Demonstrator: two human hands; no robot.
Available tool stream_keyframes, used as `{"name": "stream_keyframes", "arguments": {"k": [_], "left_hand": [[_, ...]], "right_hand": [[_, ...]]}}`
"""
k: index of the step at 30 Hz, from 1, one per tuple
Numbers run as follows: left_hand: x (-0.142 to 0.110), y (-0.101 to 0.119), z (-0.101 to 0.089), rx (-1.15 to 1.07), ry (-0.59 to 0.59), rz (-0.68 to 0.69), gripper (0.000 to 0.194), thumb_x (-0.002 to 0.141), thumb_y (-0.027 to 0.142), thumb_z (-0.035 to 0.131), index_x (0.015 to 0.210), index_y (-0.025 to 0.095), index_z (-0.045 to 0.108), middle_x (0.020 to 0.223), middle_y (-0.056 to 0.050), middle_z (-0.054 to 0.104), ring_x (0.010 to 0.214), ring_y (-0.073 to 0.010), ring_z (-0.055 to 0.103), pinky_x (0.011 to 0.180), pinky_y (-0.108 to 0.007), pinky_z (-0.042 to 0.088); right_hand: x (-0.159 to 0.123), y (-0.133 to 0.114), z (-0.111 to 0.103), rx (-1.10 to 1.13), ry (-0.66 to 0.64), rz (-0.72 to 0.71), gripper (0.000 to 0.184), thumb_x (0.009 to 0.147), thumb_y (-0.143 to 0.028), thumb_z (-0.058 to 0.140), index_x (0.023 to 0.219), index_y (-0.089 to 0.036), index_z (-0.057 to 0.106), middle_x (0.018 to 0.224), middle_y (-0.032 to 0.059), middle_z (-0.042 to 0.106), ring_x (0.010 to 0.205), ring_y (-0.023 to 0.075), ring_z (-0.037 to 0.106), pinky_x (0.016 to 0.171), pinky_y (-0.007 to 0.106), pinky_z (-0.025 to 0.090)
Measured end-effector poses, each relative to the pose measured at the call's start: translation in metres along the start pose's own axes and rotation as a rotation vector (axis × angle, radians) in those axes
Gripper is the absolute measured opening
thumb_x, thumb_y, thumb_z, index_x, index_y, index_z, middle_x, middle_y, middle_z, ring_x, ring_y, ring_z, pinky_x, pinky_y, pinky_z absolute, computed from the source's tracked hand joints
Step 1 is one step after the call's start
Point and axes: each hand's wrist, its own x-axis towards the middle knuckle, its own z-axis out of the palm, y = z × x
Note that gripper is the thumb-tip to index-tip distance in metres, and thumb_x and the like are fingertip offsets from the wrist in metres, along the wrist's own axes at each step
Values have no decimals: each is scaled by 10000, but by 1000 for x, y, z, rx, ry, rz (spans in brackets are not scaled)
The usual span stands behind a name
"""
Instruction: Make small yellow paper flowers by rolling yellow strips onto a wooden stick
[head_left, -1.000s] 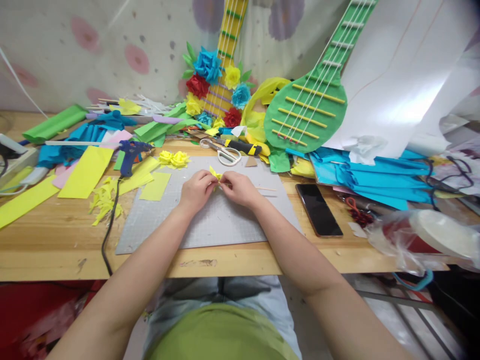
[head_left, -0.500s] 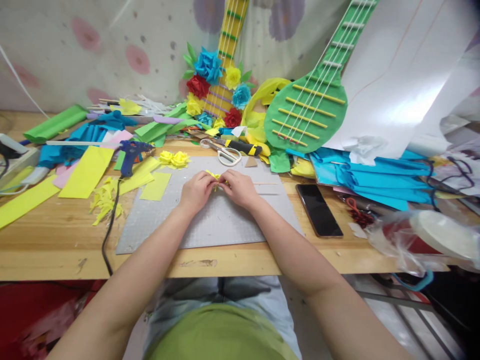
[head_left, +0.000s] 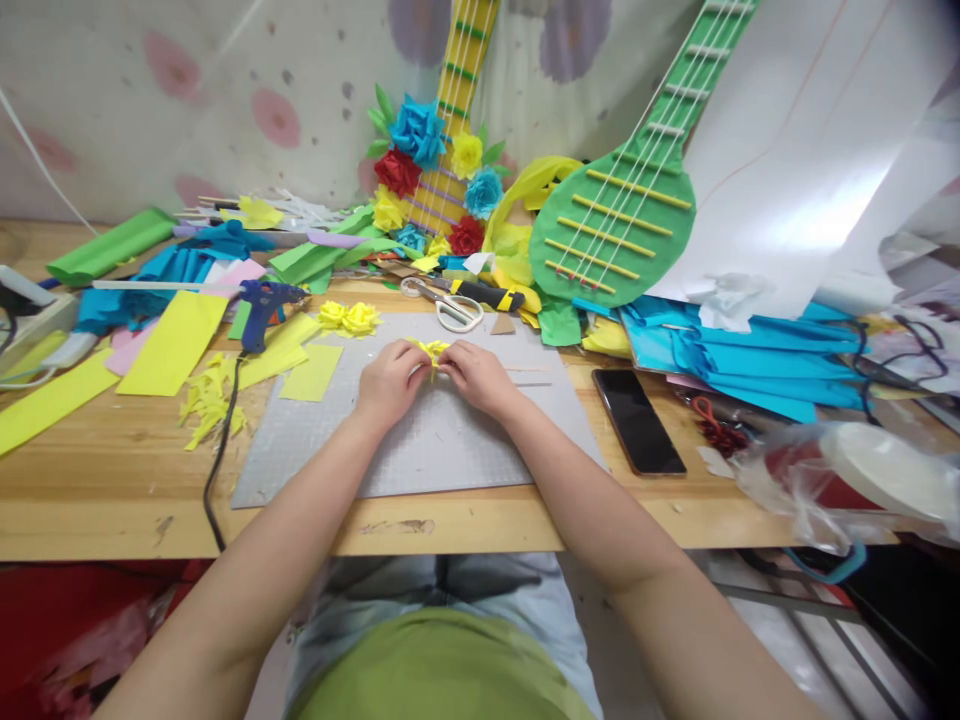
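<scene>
The left hand and the right hand meet fingertip to fingertip over the grey cutting mat, both pinched closed on a small yellow paper flower that sticks up between them, its fringed petals showing just above the thumbs. The flower sits over the far half of the mat, a little in from its far edge. A thin wooden stick lies on the mat just to the right of the right hand; whether the fingers touch it cannot be made out.

On the wooden table to the right of the mat lies a black phone, face up, and further right a clear plastic bag with a white roll in it. To the left of the mat a black cord runs toward the table edge from a blue glue gun, with yellow paper scraps and a yellow paper sheet beside it. At the mat's far left corner rest two finished yellow flowers, well apart from the hands. Just beyond the mat lie scissors with white handles. To the right is a stack of blue paper. Farthest back, leaning on the wall, stand a green paper guitar and a yellow guitar decked with paper flowers
</scene>
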Motion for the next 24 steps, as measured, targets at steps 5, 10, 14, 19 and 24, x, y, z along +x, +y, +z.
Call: {"name": "stream_keyframes", "arguments": {"k": [5,10,14,19,24], "left_hand": [[-1,0,-1,33,30,13,163,816,290,452,812,211,594,877,-38,587,869,-155,522,707,-262,396],[-2,0,-1,47,30,6,204,813,337,456,778,203,606,834,-42,589,818,-154,526,679,-267,389],[-1,-3,1,47,14,1,223,813,357,453,786,202,612,821,-39,590,810,-152,527,673,-266,385],[0,-2,0,6,25,-15,220,817,362,438,804,206,592,823,-37,578,796,-149,518,668,-265,376],[-2,6,-2,10,131,-23,208,757,323,500,908,179,513,812,-47,543,777,-167,491,713,-294,368]], "right_hand": [[0,1,1,29,33,-24,94,822,-236,473,850,-175,538,863,40,562,789,133,498,703,235,362],[-2,2,1,30,51,-13,67,812,-241,482,830,-188,518,854,29,542,773,129,484,674,229,349],[-1,3,1,23,29,-8,81,823,-234,465,806,-186,528,829,29,546,767,133,489,674,232,349],[0,4,1,40,35,12,106,833,-238,447,813,-188,539,843,35,560,786,137,500,692,236,356],[0,2,1,107,114,90,85,812,-209,458,791,-185,537,826,30,574,780,134,501,703,237,365]]}}
